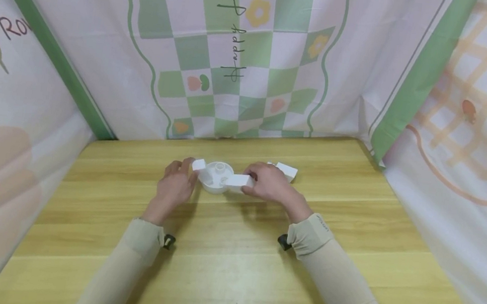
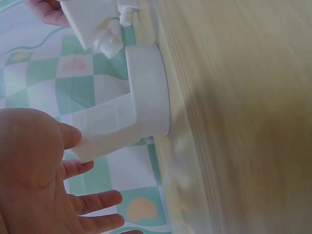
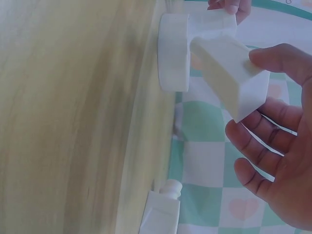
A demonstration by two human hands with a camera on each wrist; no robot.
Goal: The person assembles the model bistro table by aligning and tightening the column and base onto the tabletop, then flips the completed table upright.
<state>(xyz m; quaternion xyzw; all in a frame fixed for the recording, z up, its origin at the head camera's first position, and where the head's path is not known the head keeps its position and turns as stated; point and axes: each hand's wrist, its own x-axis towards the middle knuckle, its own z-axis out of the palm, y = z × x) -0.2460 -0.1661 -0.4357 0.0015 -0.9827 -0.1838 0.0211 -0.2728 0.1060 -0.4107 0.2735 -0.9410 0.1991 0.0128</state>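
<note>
A round white base [image 1: 213,189] with raised rings inside its rim rests on the tabletop between the hands. My left hand [image 1: 174,184] pinches the upper end of a white block [image 2: 105,126] that stands in the base, thumb on one side and index finger on the other. Its other fingers [image 2: 100,201] are spread loosely. Over the base's right side, my right hand [image 1: 269,183] holds a second white block [image 3: 234,75] by its end, tilted, between thumb and fingers. That block's stepped knob [image 2: 108,45] faces the base, just above its rim in the left wrist view.
Another white block [image 1: 286,171] lies on the table behind my right hand, its rounded knob [image 3: 171,188] showing in the right wrist view. The wood-grain table [image 1: 229,267] meets patterned cloth [image 1: 244,71] at the back, with cloth on both sides too.
</note>
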